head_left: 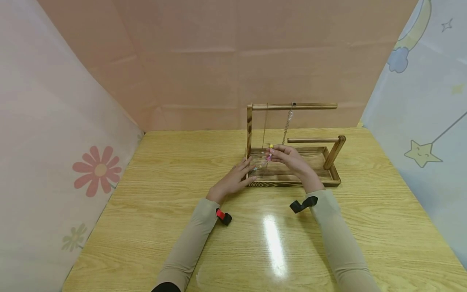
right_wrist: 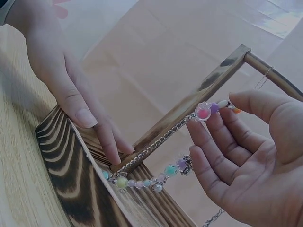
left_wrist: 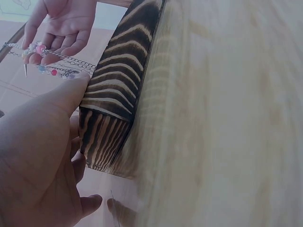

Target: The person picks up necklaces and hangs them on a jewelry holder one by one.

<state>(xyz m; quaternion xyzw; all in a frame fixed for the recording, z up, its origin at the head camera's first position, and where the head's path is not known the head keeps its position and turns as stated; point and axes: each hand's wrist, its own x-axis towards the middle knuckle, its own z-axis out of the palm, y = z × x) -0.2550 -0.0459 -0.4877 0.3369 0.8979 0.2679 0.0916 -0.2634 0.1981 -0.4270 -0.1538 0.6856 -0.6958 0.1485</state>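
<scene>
My right hand [head_left: 292, 160] pinches one end of a chain strung with pastel beads [right_wrist: 203, 113] between thumb and fingertips, above the left part of a wooden tray [head_left: 277, 184]. In the right wrist view a silver chain and a second beaded stretch hang from near those fingers and slope down to the tray's rim. My left hand [head_left: 233, 180] rests over the tray's left front corner with fingers extended inward, close to the low beads. The left wrist view shows its thumb near the dark-striped tray wall [left_wrist: 118, 71].
A tall bar [head_left: 313, 106] on a post rises at the tray's left, with a thin chain [head_left: 265, 125] and a silver chain [head_left: 286, 127] hanging from it. A lower bar [head_left: 310, 140] stands on the right. Wooden tabletop [head_left: 164, 174] surrounds the tray.
</scene>
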